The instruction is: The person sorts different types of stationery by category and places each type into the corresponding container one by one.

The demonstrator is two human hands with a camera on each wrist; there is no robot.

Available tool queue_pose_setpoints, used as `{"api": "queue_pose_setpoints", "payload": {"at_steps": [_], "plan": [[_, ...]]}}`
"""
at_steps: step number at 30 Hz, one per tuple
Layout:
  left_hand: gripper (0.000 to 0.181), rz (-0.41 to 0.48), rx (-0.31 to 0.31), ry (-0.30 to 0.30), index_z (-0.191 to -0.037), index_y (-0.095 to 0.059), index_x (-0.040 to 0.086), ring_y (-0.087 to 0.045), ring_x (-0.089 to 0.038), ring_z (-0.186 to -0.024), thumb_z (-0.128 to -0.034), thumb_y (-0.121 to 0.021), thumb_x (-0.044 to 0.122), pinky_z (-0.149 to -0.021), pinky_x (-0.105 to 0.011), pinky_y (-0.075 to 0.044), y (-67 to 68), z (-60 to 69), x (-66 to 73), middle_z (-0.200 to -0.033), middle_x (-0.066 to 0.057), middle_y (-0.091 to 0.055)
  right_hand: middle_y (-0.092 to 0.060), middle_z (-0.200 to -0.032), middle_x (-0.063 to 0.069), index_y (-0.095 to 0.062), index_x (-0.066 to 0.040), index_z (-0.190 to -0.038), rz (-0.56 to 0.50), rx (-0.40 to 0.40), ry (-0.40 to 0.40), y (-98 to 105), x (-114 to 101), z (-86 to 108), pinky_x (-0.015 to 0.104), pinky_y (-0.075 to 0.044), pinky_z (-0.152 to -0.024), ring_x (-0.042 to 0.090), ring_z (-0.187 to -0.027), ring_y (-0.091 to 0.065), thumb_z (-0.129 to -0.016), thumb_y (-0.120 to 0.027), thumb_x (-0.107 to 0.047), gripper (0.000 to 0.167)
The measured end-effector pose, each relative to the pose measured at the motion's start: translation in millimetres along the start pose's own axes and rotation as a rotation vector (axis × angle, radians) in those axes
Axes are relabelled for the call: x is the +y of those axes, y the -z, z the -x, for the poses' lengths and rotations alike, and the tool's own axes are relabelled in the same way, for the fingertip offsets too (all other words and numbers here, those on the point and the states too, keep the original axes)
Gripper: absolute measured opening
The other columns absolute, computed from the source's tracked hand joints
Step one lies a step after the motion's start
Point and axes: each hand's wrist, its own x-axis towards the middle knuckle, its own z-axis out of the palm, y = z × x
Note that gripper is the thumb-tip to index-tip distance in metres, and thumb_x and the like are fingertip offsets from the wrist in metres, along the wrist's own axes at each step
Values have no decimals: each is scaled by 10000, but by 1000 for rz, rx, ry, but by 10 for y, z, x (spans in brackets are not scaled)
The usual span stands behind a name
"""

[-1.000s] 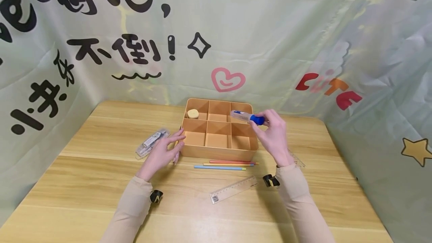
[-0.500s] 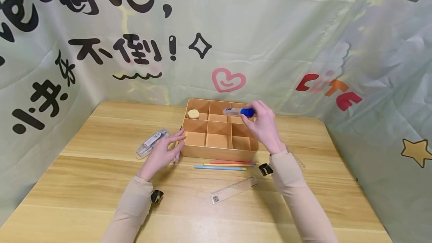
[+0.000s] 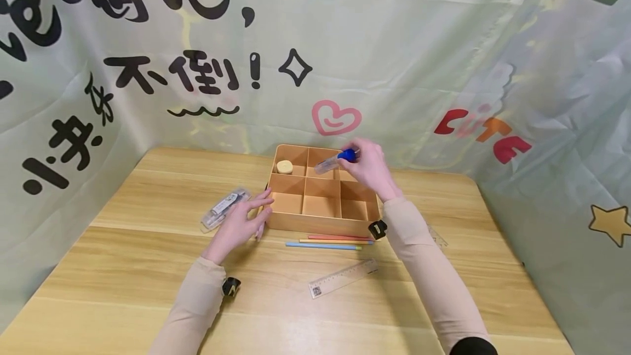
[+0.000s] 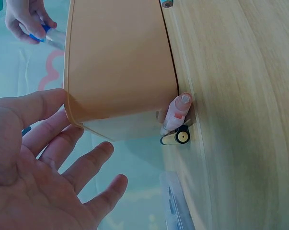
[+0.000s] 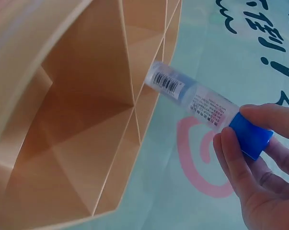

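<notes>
An orange-tan organizer box [image 3: 320, 227] with several compartments stands on the table. Over its back middle compartment, my right hand [image 3: 371, 167] pinches the blue cap of a clear labelled tube [image 5: 197, 99], which looks like a glue tube. The tube tilts, its clear end lower and to the left. My left hand [image 3: 237, 229] touches the box's left rim with its fingertips, its fingers extended and spread in the left wrist view. A small cream-coloured block [image 3: 284, 167] lies in the back left compartment. Whether the tube touches a divider is unclear.
Several pencils [image 3: 322, 246] lie before the box, with a clear ruler [image 3: 343, 278] nearer. A clear case [image 3: 225, 210] lies left of the box. Beside the box are a pink pen-like item [image 4: 177, 115] and a black-ended one [image 4: 177, 137]. Another clear ruler-like piece [image 3: 437, 236] is at right.
My right hand has moved left with the tube, from the back right compartment to above the back middle one, and the tube's clear end has tipped down. The left hand stays at the box.
</notes>
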Motion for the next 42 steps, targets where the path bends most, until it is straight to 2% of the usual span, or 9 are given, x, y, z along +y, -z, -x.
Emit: {"api": "queue_pose_setpoints", "payload": {"at_steps": [3, 7, 10, 17, 25, 30, 36, 39, 42], "plan": [[381, 17, 0, 3, -1354, -598, -34, -619, -331, -493, -1030, -573, 166, -723, -291, -498, -4, -3, 9, -1589, -116, -423, -736, -1073, 212, -688, 0, -1054, -31, -44, -54, -38, 7, -66, 446, -591, -885, 359, -909, -744, -879, -771, -134, 236], [389, 33, -10, 17, -1364, -594, -21, -632, -346, -509, -1034, -570, 184, -635, -230, -478, -12, -9, 17, -1597, -90, -416, -739, -1095, 217, -681, 5, -1079, -39, -73, -97, -103, 23, -112, 454, -574, -920, 371, -956, -736, -881, -772, -139, 262], [393, 33, -12, 26, -1366, -594, -15, -622, -353, -507, -1035, -569, 195, -615, -237, -478, -17, -13, 21, -1601, -75, -412, -740, -1088, 214, -676, 8, -1063, -41, -68, -109, -155, 35, -117, 463, -594, -864, 365, -943, -736, -875, -773, -133, 254], [386, 27, -7, 27, -1356, -603, -16, -600, -356, -493, -1031, -577, 189, -550, -254, -468, -24, -12, 22, -1594, -78, -422, -739, -1072, 209, -646, -3, -1025, -13, -59, -146, -279, 91, -125, 463, -573, -888, 359, -975, -711, -872, -747, -133, 225], [387, 20, -3, 38, -1358, -608, -1, -609, -367, -503, -1033, -576, 206, -644, -253, -467, -18, -7, 30, -1593, -52, -427, -704, -1062, 183, -598, -23, -996, 13, -109, -179, -379, 156, -104, 437, -572, -842, 318, -984, -641, -868, -737, -136, 220], [379, 7, -2, 39, -1355, -614, 5, -592, -321, -472, -1033, -572, 202, -759, -334, -479, -16, -5, 34, -1591, -45, -432, -690, -1015, 156, -580, -41, -964, 43, -124, -179, -421, 183, -98, 421, -535, -832, 298, -941, -623, -865, -740, -128, 207], [377, -3, 6, 39, -1349, -619, 6, -526, -230, -425, -1031, -578, 203, -713, -332, -466, -11, 0, 33, -1585, -37, -440, -685, -944, 134, -619, -46, -893, 70, -159, -183, -426, 162, -121, 393, -497, -801, 281, -885, -609, -857, -728, -126, 140], [380, 10, 5, 33, -1353, -611, -4, -573, -279, -451, -1032, -574, 195, -883, -380, -504, -7, 2, 29, -1589, -47, -434, -695, -910, 119, -648, -51, -870, 65, -162, -178, -410, 148, -125, 357, -487, -780, 254, -864, -614, -854, -726, -126, 109], [388, 27, 0, 22, -1359, -599, -19, -615, -335, -488, -1035, -567, 192, -1072, -515, -430, 0, 3, 24, -1595, -68, -424, -697, -871, 104, -672, -53, -854, 53, -149, -173, -382, 143, -115, 323, -471, -762, 236, -842, -611, -858, -720, -123, 85]]}}
